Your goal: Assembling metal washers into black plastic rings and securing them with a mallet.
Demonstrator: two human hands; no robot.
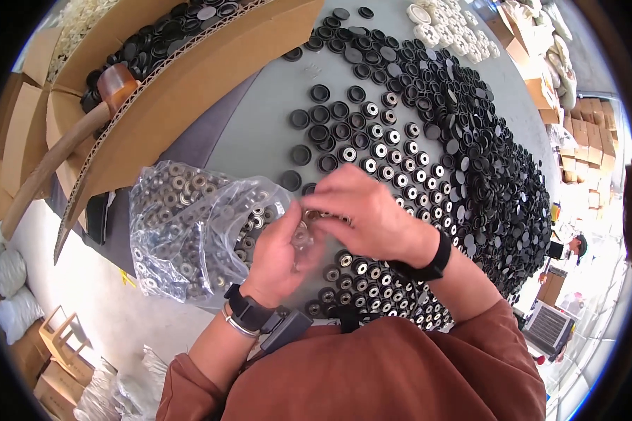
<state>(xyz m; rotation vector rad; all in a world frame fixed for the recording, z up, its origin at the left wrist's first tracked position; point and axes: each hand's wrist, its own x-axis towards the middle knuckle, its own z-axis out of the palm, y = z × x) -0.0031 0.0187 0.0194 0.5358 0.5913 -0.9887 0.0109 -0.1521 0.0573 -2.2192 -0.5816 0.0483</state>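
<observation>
Small metal ring bearings fill a clear plastic bag (pixel 189 242) at the left, its mouth facing my hands. Just right of that mouth, my left hand (pixel 277 256) is cupped closed around a few shiny bearings (pixel 302 240), partly blurred. My right hand (pixel 376 217) reaches in above it, thumb and fingers pinched close to the left fingertips. What the right fingers hold is hidden. Around and beyond the hands stand black round plastic caps (pixel 319 114), open side up. Many of those nearer the right hand have a bearing (pixel 380 150) seated inside.
A big heap of black caps (pixel 498 189) covers the table's right side. White round parts (pixel 456 31) lie at the far edge. At the upper left, an open cardboard box (pixel 211 77) holds more black caps, and a wooden-handled mallet (pixel 63 147) rests across it.
</observation>
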